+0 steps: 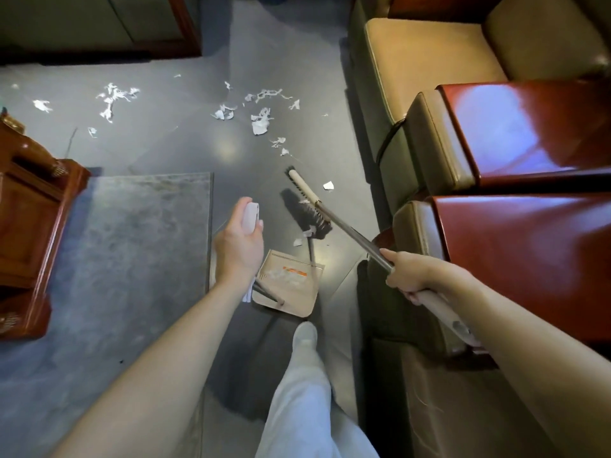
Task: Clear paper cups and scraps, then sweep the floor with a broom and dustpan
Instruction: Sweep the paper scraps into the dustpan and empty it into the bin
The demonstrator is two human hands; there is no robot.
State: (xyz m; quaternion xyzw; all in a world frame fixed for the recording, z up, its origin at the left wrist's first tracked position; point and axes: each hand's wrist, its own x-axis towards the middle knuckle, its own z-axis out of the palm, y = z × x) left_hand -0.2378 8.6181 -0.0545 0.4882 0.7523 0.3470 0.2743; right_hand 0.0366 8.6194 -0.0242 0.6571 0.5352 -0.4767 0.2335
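While torn white paper scraps [261,124] lie strewn across the dark grey floor [185,150], a person stands over them with both hands busy. The left hand [236,247] is curled round the white upright handle of a beige plastic dustpan [291,287], and the right hand [408,276] is wrapped round the silver pole of a black-bristled broom [310,214]. The broom's head rests on the floor just ahead of the pan. No paper cups are in view, so that part looks finished. A few pale bits seem to lie in the pan, two scraps sit beside the bristles, and most of the litter waits further ahead, which suggests the sweeping is at an early stage. Tan leather armchairs [429,71] with glossy red-brown wooden tops hem in the right side. The edge of a pale grey rectangular mat [142,233] runs just left of the dustpan, and a red-brown wooden cabinet [33,209] stands at far left. Open floor runs forward between them.
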